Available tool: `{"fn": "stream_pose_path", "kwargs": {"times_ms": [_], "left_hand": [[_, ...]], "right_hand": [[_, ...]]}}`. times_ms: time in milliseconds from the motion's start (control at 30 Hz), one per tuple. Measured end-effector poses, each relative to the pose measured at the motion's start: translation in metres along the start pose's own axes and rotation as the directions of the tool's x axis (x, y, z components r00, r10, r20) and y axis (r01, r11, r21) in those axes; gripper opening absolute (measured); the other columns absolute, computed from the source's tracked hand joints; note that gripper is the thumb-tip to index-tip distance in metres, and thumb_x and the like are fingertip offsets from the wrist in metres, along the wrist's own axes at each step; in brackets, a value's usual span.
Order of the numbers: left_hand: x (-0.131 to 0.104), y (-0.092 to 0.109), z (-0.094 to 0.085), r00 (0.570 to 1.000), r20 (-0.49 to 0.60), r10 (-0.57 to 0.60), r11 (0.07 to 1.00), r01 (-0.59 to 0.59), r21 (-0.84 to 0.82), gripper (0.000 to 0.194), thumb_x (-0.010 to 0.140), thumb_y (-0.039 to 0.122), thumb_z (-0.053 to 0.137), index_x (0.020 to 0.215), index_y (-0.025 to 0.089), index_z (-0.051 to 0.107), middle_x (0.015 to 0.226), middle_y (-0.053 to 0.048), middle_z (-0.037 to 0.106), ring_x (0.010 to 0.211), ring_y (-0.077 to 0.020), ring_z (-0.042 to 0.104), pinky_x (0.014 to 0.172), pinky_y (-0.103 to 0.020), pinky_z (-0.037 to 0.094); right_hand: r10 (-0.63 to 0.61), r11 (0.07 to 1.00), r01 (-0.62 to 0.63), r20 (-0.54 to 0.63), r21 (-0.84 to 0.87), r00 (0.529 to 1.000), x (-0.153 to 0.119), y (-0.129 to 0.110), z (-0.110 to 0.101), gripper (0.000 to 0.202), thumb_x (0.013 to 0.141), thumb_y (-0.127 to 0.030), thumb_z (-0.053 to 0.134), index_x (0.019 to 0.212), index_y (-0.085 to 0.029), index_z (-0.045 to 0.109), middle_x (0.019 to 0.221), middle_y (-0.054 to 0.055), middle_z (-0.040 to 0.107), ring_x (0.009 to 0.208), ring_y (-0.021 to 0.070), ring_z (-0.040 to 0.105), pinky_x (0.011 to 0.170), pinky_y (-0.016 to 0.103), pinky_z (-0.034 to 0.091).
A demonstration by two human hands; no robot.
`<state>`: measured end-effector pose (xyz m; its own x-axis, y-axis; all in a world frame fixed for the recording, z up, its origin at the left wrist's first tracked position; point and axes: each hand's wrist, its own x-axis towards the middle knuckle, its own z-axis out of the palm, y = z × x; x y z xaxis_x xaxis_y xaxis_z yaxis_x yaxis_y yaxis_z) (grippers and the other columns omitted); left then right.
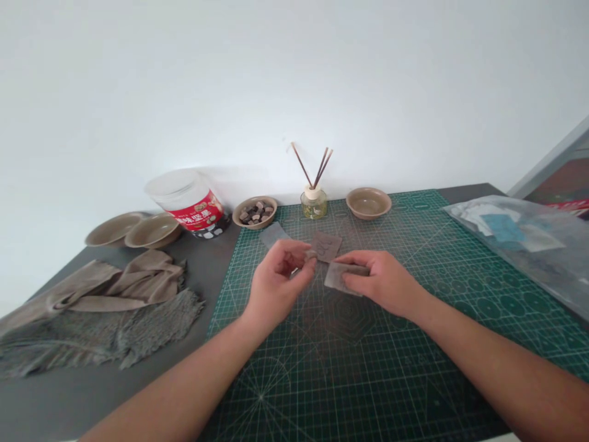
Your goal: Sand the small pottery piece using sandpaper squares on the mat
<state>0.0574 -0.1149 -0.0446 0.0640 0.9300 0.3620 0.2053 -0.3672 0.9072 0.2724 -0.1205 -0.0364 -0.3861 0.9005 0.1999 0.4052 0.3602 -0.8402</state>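
Above the green cutting mat [313,362], my left hand [280,276] is closed in a pinch on a small greyish stone [310,254], mostly hidden by the fingertips. Just to its right, my right hand [380,279] grips a grey square piece of sandpaper [337,276] between thumb and fingers. The two hands are close but apart. Behind them on the mat lies a brownish sandpaper square [326,247] with dark marks on it. A lighter grey sheet [273,234] lies farther left, partly behind my left hand.
Small stones [257,212] fill a brown bowl [237,216] at the back. A reed diffuser [313,202] and another bowl [369,204] stand near the wall. To the left are a plastic tub [193,205], two bowls and crumpled cloths [124,307]; a plastic bag [543,245] lies right.
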Motion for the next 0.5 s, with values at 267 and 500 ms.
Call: {"fn": "stream_pose_path", "kwargs": {"times_ms": [267,500], "left_hand": [[0.002,0.002,0.001,0.98,0.17,-0.101,0.985,0.123,-0.125,0.024,0.082,0.022,0.076,0.105,0.019,0.071,0.084,-0.004,0.075,0.075,-0.0153,0.071,0.07,-0.026,0.058],[-0.005,0.007,0.0,0.936,0.337,-0.099,0.969,0.168,-0.182,0.023,0.081,0.019,0.078,0.103,0.021,0.076,0.094,-0.006,0.077,0.084,-0.0185,0.073,0.075,-0.03,0.061]], "right_hand": [[-0.023,0.996,0.014,-0.096,-0.094,0.995,0.002,0.007,-0.005,0.03,0.084,-0.023,0.073,0.113,-0.023,0.071,0.101,0.005,0.074,0.094,0.0217,0.068,0.081,0.036,0.056],[0.013,0.865,-0.026,0.03,0.501,0.999,-0.001,-0.005,-0.004,0.023,0.089,-0.028,0.071,0.11,-0.019,0.069,0.104,0.005,0.075,0.095,0.0188,0.072,0.084,0.034,0.06]]}}
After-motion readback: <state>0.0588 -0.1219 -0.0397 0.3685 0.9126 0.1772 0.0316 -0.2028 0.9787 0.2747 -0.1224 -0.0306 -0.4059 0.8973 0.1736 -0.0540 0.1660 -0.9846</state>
